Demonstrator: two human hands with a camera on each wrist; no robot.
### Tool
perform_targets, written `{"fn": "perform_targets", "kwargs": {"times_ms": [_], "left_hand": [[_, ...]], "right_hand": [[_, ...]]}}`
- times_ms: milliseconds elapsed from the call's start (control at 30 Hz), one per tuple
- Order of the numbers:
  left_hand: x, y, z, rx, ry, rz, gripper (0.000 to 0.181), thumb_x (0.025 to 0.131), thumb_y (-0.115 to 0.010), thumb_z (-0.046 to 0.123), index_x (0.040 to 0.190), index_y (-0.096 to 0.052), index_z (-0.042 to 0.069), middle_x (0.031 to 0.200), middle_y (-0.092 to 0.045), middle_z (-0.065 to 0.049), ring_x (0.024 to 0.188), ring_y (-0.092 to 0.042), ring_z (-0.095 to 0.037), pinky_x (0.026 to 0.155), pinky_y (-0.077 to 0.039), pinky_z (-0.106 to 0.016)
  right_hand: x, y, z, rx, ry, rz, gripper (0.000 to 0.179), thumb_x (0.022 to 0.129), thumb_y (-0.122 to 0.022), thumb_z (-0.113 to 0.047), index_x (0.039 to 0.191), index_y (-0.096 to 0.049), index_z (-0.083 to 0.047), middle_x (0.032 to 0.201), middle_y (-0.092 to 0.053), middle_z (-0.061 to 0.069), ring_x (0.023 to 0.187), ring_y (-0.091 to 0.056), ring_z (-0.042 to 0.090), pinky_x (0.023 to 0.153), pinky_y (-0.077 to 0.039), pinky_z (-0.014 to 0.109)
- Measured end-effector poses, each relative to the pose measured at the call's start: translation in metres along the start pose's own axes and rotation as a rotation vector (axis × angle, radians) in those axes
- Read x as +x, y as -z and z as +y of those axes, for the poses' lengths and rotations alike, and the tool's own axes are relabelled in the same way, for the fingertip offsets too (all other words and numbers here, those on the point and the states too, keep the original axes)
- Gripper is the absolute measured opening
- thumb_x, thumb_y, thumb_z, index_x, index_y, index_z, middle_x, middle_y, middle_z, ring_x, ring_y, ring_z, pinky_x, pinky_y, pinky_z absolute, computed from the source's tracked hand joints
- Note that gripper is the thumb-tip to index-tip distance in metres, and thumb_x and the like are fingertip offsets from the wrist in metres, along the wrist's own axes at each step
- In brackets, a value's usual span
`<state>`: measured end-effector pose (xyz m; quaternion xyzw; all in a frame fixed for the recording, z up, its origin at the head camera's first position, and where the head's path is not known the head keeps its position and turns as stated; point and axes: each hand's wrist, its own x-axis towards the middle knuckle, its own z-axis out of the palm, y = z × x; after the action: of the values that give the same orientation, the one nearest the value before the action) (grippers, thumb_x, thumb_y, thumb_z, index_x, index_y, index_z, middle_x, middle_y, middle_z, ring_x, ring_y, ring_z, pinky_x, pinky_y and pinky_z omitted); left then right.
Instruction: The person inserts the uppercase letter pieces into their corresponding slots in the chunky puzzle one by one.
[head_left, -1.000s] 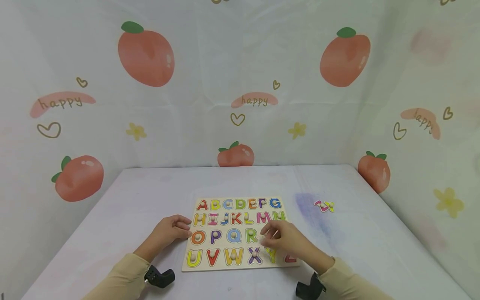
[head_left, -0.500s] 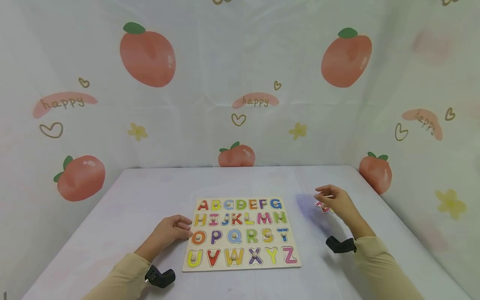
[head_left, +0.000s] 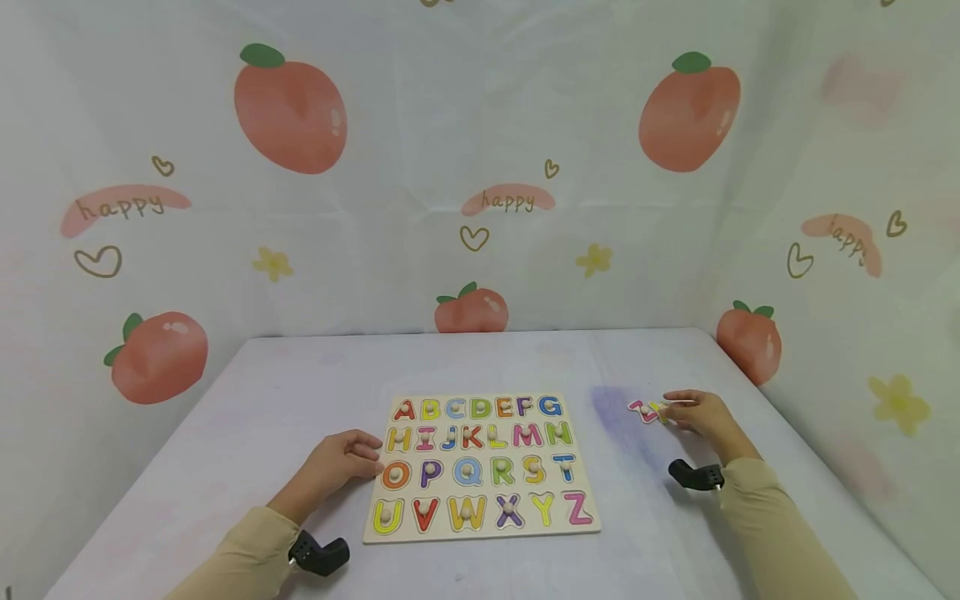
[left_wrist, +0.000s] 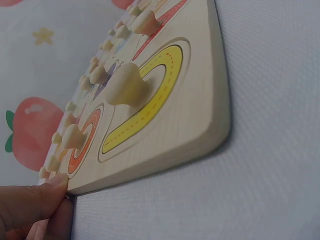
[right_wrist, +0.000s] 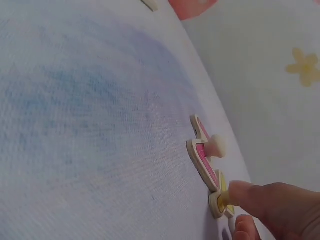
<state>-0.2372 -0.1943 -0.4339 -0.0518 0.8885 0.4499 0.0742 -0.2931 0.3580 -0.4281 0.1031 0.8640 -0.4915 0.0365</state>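
Observation:
A wooden alphabet puzzle board (head_left: 483, 496) lies flat on the table, with knobbed letters in most of its slots. The Y slot (head_left: 542, 510) and Z slot (head_left: 577, 509) show no knobs. My left hand (head_left: 339, 463) rests at the board's left edge; in the left wrist view the thumb (left_wrist: 56, 184) touches the rim near the orange O (left_wrist: 86, 142). To the right of the board, my right hand (head_left: 703, 417) pinches the knob of the yellow Y piece (right_wrist: 220, 202), which touches the pink Z piece (right_wrist: 205, 162). Both pieces are on the table.
A white cloth with a blue-purple patch (head_left: 622, 421) covers the table (head_left: 315, 375). Behind it hangs a white backdrop (head_left: 390, 250) printed with peaches. A black wrist camera (head_left: 321, 553) is strapped to each wrist.
From above the lower right of the board, my right hand has moved right, over the loose letters, and down to the yellow Y piece. My left hand stays at the board's edge.

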Motion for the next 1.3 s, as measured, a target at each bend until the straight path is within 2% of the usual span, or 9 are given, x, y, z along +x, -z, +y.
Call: {"fn": "perform_targets", "kwargs": {"times_ms": [33, 167, 300, 533, 667, 767, 867, 1000, 1300], "left_hand": [[0.0, 0.0, 0.0, 0.0, -0.002, -0.001, 0.041, 0.076, -0.079, 0.013, 0.112, -0.063, 0.001, 0.088, -0.067, -0.002, 0.083, -0.059, -0.016, 0.073, -0.048, -0.03], [0.001, 0.0, -0.001, -0.001, -0.001, -0.002, 0.041, 0.076, -0.079, 0.014, 0.112, -0.063, 0.001, 0.088, -0.067, -0.002, 0.083, -0.059, -0.016, 0.072, -0.048, -0.029], [0.001, 0.0, -0.001, 0.002, 0.006, -0.003, 0.041, 0.076, -0.079, 0.014, 0.112, -0.064, 0.002, 0.088, -0.067, -0.002, 0.083, -0.059, -0.016, 0.073, -0.048, -0.03], [0.002, -0.001, -0.001, 0.004, 0.012, -0.001, 0.039, 0.077, -0.079, 0.014, 0.111, -0.064, 0.002, 0.087, -0.067, -0.002, 0.083, -0.059, -0.016, 0.075, -0.048, -0.031], [0.002, -0.002, -0.002, 0.003, 0.011, 0.001, 0.039, 0.077, -0.078, 0.014, 0.111, -0.064, 0.002, 0.088, -0.067, -0.002, 0.084, -0.059, -0.016, 0.076, -0.048, -0.032], [0.003, -0.002, -0.002, 0.002, 0.01, 0.002, 0.039, 0.077, -0.079, 0.014, 0.111, -0.064, 0.002, 0.088, -0.067, -0.002, 0.084, -0.059, -0.016, 0.076, -0.048, -0.032], [0.003, -0.002, -0.002, -0.004, 0.01, 0.0, 0.04, 0.076, -0.079, 0.014, 0.111, -0.063, 0.002, 0.088, -0.067, -0.002, 0.083, -0.059, -0.016, 0.075, -0.048, -0.031], [0.003, -0.002, -0.001, -0.003, 0.008, -0.002, 0.041, 0.076, -0.079, 0.014, 0.112, -0.063, 0.002, 0.088, -0.067, -0.002, 0.083, -0.059, -0.016, 0.074, -0.048, -0.031], [0.002, -0.001, -0.002, 0.003, 0.008, 0.0, 0.041, 0.076, -0.079, 0.014, 0.112, -0.063, 0.002, 0.088, -0.068, -0.002, 0.082, -0.059, -0.016, 0.074, -0.049, -0.031]], "right_hand": [[0.002, 0.0, 0.001, -0.017, -0.013, 0.0, 0.053, 0.083, -0.073, -0.013, 0.127, -0.053, 0.009, 0.096, -0.067, 0.002, 0.073, -0.054, 0.005, 0.065, -0.047, 0.021], [0.006, 0.0, 0.0, -0.11, -0.045, -0.011, 0.043, 0.084, -0.072, -0.014, 0.121, -0.061, 0.005, 0.098, -0.069, 0.005, 0.077, -0.053, 0.012, 0.069, -0.043, 0.026], [0.006, -0.001, -0.004, -0.161, -0.076, -0.035, 0.035, 0.086, -0.069, -0.016, 0.116, -0.065, 0.003, 0.094, -0.067, 0.002, 0.081, -0.052, 0.015, 0.071, -0.04, 0.028], [0.002, -0.003, -0.011, -0.069, -0.085, 0.004, 0.034, 0.085, -0.068, -0.009, 0.114, -0.063, 0.008, 0.082, -0.066, -0.005, 0.071, -0.053, 0.009, 0.064, -0.045, 0.024], [-0.005, -0.011, -0.019, -0.06, -0.016, 0.048, 0.035, 0.089, -0.065, -0.012, 0.116, -0.061, 0.009, 0.096, -0.068, 0.007, 0.076, -0.055, 0.01, 0.066, -0.047, 0.022], [-0.012, -0.021, -0.03, -0.066, 0.066, 0.044, 0.034, 0.091, -0.064, -0.014, 0.116, -0.06, 0.009, 0.101, -0.068, 0.013, 0.08, -0.058, 0.013, 0.07, -0.049, 0.024], [-0.021, -0.035, -0.042, -0.07, 0.137, 0.021, 0.033, 0.091, -0.065, -0.013, 0.116, -0.061, 0.008, 0.096, -0.069, 0.011, 0.081, -0.061, 0.017, 0.071, -0.05, 0.029], [-0.035, -0.056, -0.058, -0.1, 0.169, -0.002, 0.029, 0.088, -0.069, -0.015, 0.111, -0.064, 0.003, 0.091, -0.068, 0.006, 0.081, -0.058, 0.018, 0.071, -0.047, 0.031], [-0.08, -0.106, -0.075, -0.11, 0.305, -0.11, 0.015, 0.084, -0.073, -0.01, 0.096, -0.069, -0.002, 0.078, -0.063, 0.002, 0.073, -0.056, 0.014, 0.063, -0.047, 0.024]]}}
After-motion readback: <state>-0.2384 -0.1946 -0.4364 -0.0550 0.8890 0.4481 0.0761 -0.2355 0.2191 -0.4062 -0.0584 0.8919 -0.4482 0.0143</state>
